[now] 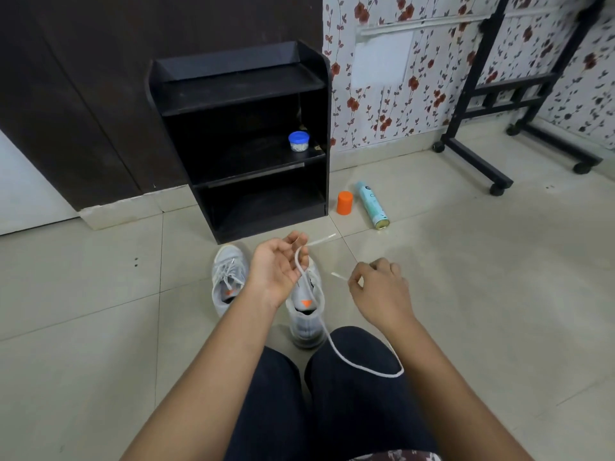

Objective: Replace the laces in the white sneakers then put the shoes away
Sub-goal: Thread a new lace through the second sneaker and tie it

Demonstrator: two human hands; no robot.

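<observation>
White lace [346, 359] held in half-curled left grip [278, 269], other tip seemingly pinched in right grip [379, 287], above a sneaker [306, 324]

This is a room in a home, seen from low down on the floor. Pale floor tiles [100, 294] fill the lower half of the frame. Wallpaper [382, 104] with red flowers covers the upper right, and dark wood panelling [83, 94] the upper left. A small black shelf unit [239, 88] at centre holds a blue-lidded jar [299, 141], with sneakers [229, 277] on the tiles before it. To its right, a spray can [372, 204] lies beside an orange cap [344, 202]. A black stand on castors [472, 161] is at far right.
</observation>
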